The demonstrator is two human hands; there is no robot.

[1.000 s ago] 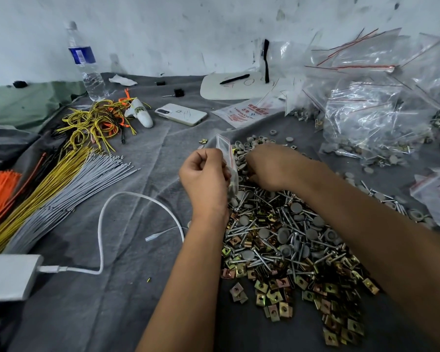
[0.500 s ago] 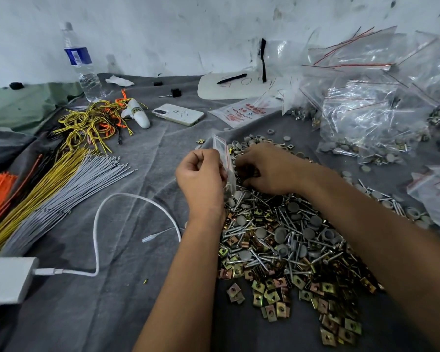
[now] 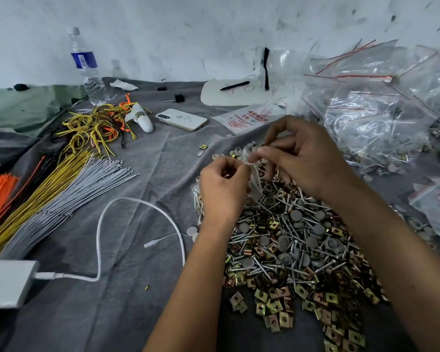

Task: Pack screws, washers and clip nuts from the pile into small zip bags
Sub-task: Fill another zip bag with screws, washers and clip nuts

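Observation:
A pile of screws, grey washers and brass clip nuts [image 3: 297, 252] lies on the grey cloth [image 3: 142, 174] at centre right. Above its far edge my left hand [image 3: 222, 189] grips a small clear zip bag [image 3: 254, 179] that hangs down towards the pile. My right hand [image 3: 302, 158] is raised beside it, thumb and forefinger pinching the bag's top edge; whether it also holds a small part, I cannot tell. More filled and empty zip bags [image 3: 376, 118] are heaped at the right.
Bundles of grey, yellow and orange cable ties [image 3: 48, 196] lie at the left. A white charger cable [image 3: 137, 207] loops across the cloth. A phone [image 3: 181, 119], a water bottle [image 3: 87, 69] and a white board with a pen [image 3: 235, 92] sit farther back.
My right hand has lifted off the pile and come up to the top of the bag. My left hand has kept hold of the bag.

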